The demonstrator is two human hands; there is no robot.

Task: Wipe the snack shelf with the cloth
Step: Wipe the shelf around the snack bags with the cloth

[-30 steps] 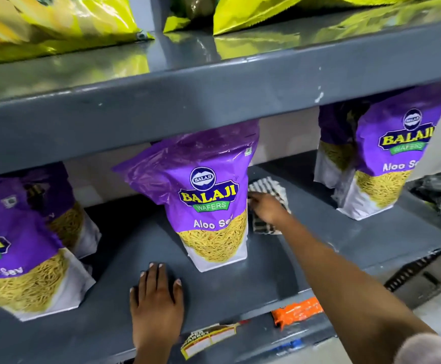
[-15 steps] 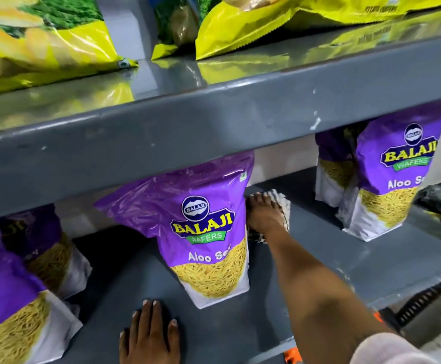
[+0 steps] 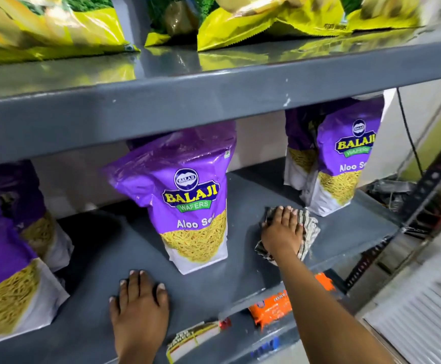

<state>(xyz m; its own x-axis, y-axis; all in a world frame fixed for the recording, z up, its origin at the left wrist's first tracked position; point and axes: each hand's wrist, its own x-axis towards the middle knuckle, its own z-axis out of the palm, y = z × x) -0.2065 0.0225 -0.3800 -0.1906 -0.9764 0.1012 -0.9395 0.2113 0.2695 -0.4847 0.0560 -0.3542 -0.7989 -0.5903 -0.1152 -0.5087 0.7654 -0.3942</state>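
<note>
The grey metal snack shelf [image 3: 345,237] holds purple Balaji Aloo Sev bags. My right hand [image 3: 282,232] lies flat on a black-and-white checked cloth [image 3: 310,229], pressing it onto the shelf between the middle purple bag [image 3: 188,195] and the right purple bag [image 3: 345,158]. My left hand [image 3: 140,303] rests palm down with fingers spread on the shelf's front edge, in front of the middle bag, holding nothing.
More purple bags [image 3: 6,271] stand at the left. Yellow-green snack bags [image 3: 266,19] sit on the upper shelf [image 3: 214,101]. An orange packet [image 3: 272,308] and other packets lie on the shelf below. A slotted upright post [image 3: 424,195] and a black cable are at the right.
My right hand has pulled the cloth from the back of the shelf beside the middle bag toward the front and right. The left hand has stayed put; the camera view shifted.
</note>
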